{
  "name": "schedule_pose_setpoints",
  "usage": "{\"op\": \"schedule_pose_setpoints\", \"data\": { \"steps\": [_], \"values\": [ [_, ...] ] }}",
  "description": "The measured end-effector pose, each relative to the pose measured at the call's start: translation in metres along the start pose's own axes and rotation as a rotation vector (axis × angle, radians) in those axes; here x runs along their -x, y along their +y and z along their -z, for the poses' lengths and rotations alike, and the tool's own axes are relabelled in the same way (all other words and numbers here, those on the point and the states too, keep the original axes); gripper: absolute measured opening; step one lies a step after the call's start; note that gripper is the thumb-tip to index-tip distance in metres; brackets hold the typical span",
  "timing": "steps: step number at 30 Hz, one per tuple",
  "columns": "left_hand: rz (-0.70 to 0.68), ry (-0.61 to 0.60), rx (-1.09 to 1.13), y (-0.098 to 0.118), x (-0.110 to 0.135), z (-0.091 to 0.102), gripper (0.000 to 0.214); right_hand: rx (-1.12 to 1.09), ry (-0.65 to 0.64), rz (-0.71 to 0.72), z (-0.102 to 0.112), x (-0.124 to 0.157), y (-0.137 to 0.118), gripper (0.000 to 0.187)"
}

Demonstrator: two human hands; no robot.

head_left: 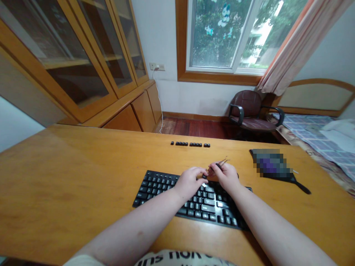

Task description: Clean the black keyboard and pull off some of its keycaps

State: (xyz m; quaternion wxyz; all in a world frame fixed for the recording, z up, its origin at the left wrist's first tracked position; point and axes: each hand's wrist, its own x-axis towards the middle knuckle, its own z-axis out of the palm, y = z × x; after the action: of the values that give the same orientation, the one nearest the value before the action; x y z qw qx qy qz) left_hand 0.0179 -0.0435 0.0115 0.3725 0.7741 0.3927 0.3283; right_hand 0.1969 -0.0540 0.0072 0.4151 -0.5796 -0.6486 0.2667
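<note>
A black keyboard [206, 207] lies at a slant on the desk, under both hands and forearms. My left hand [191, 181] is above its upper middle, thumb and fingertips closed around a small black keycap [204, 176]. Close on the right, my right hand [227, 176] grips a keycap puller with a dark handle [217, 166]. Thin wire ends stick out beyond its fingers, and other wire reaches toward the keycap. Part of the keyboard's top row is hidden by the hands. Several loose black keycaps [181, 143] stand in a row near the desk's far edge.
The wooden desk [83, 184] spans the view. A dark pouch with a strap, partly blurred out [298, 184], lies at the right. Beyond are a glass-door cabinet [111, 88], a brown armchair [246, 107], a bed [313, 122] and a window [216, 40].
</note>
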Motion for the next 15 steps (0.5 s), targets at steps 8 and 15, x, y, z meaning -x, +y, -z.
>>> {"op": "schedule_pose_setpoints", "data": {
  "steps": [8,15],
  "values": [
    [0.07,0.096,0.05,0.002,-0.004,0.002,0.02,-0.013,0.086,0.128,0.004,-0.003,0.001,0.027],
    [0.068,0.105,0.017,-0.002,-0.004,0.0,0.018,0.061,-0.19,0.277,0.007,-0.003,-0.01,0.016]
  ]
}}
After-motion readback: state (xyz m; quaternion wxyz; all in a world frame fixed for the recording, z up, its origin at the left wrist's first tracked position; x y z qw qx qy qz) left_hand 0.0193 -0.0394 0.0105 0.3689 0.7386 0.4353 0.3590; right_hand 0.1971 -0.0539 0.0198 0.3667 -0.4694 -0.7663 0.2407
